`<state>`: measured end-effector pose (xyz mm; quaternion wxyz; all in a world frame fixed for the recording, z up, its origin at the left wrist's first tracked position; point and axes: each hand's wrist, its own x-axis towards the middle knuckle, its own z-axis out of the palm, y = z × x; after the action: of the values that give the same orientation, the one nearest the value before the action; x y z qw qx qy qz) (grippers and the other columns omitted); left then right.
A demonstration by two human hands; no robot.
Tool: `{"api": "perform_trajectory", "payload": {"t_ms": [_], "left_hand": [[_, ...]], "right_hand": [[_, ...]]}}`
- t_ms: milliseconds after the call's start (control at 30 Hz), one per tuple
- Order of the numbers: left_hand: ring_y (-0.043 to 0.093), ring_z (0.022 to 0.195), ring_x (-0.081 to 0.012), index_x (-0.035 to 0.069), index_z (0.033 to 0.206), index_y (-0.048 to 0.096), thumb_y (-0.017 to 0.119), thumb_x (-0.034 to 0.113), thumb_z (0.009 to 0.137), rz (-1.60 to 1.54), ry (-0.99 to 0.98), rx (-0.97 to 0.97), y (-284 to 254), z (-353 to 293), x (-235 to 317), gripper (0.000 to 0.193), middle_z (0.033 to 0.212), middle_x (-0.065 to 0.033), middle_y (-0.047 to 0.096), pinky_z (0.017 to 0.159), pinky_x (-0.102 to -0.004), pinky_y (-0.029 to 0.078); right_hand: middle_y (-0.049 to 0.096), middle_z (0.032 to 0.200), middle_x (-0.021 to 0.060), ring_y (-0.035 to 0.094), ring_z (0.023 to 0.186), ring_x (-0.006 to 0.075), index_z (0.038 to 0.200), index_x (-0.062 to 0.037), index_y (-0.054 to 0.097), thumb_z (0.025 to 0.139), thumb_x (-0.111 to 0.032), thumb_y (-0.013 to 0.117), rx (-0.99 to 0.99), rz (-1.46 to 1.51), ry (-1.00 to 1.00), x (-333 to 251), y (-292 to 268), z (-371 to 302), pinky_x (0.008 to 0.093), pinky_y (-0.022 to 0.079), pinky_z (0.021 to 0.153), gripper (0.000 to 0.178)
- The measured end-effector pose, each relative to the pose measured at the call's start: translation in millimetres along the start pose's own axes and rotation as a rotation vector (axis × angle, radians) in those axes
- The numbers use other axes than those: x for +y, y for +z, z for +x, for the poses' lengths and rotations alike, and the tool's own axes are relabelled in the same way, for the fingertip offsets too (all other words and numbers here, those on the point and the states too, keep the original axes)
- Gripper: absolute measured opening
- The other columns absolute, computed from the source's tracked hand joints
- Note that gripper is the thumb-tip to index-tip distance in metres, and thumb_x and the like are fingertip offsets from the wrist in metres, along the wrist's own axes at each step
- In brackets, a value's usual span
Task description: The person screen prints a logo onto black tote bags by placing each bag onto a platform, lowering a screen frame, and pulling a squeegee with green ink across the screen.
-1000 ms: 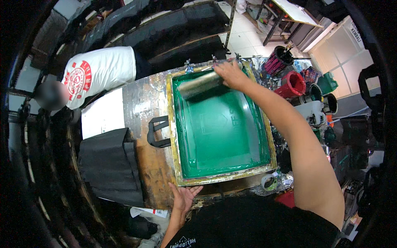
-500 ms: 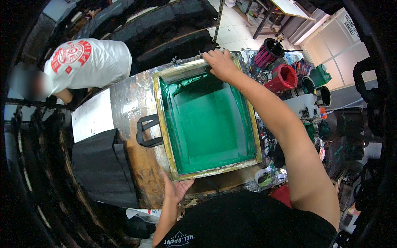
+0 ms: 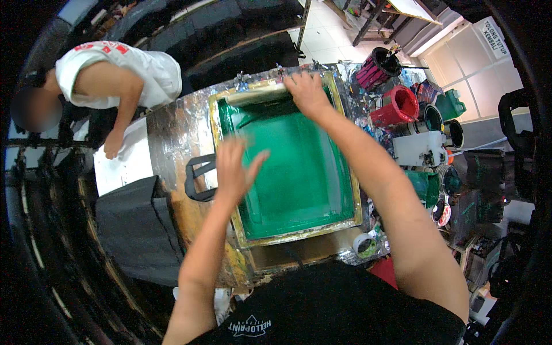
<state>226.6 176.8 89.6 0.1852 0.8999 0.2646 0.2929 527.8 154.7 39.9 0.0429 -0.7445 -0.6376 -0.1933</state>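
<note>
A screen-printing frame [image 3: 357, 198] with a yellowish, ink-stained rim stands before me, its mesh [image 3: 296, 178] coated in wet green ink. Along its far side leans a squeegee [image 3: 261, 94] with a pale wooden handle. My right hand [image 3: 309, 95] has its fingers hooked over the right part of that handle. Above the left side of the mesh hovers my left hand [image 3: 232, 169], empty, thumb apart, fingertips smeared by motion. A black fabric strap loop [image 3: 192, 178] pokes out from under the frame's left side.
A folded black fabric bag [image 3: 135, 227] lies left on the stained table [image 3: 178, 138]. On the right are a red ink pot [image 3: 397, 106], a dark bucket [image 3: 376, 69], a white jug [image 3: 420, 148] and a tape roll [image 3: 364, 245]. A person in white [image 3: 132, 75] leans in at far left.
My left hand has risen from the frame's near edge to above its left side. The right hand stays at the squeegee. The other person's arm now reaches onto the white sheet.
</note>
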Motion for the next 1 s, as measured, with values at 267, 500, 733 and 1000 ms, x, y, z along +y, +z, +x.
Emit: {"api": "perform_trajectory", "payload": {"t_ms": [267,500,733,1000], "left_hand": [[0.069,0.087,-0.0284,0.009,0.089,0.075,0.064,0.081,0.075,0.574,0.068,-0.277,63,143,-65,0.074,0.090,-0.0113,0.072,0.081,-0.0441,0.049],[0.069,0.071,-0.0270,0.009,0.072,0.069,0.067,0.079,0.073,0.583,0.125,-0.165,71,126,-65,0.070,0.073,-0.0091,0.069,0.068,-0.0396,0.051],[0.066,0.081,-0.0330,0.009,0.084,0.062,0.086,0.047,0.068,0.430,0.100,-0.184,44,30,-26,0.048,0.084,-0.0112,0.065,0.070,-0.0467,0.052],[0.063,0.082,-0.0300,0.011,0.084,0.061,0.091,0.046,0.059,0.385,0.064,-0.299,8,-92,29,0.052,0.084,-0.0081,0.061,0.073,-0.0434,0.048]], "right_hand": [[0.074,0.106,0.0053,0.068,0.109,0.0258,0.117,-0.0197,0.070,0.074,-0.027,0.085,-0.340,0.168,0.007,32,-20,17,0.0487,0.045,0.092,0.046],[0.073,0.102,0.0037,0.069,0.102,0.0247,0.106,-0.0181,0.069,0.076,-0.030,0.083,-0.292,0.137,0.049,25,-11,-6,0.0518,0.041,0.091,0.035],[0.072,0.101,0.0038,0.069,0.100,0.0257,0.107,-0.0183,0.071,0.077,-0.025,0.079,-0.254,0.185,0.001,-17,-53,-90,0.0560,0.040,0.097,0.032],[0.070,0.105,0.0040,0.065,0.106,0.0247,0.107,-0.0178,0.071,0.072,-0.023,0.083,-0.343,0.254,0.037,-80,-117,-206,0.0564,0.039,0.098,0.038]]}}
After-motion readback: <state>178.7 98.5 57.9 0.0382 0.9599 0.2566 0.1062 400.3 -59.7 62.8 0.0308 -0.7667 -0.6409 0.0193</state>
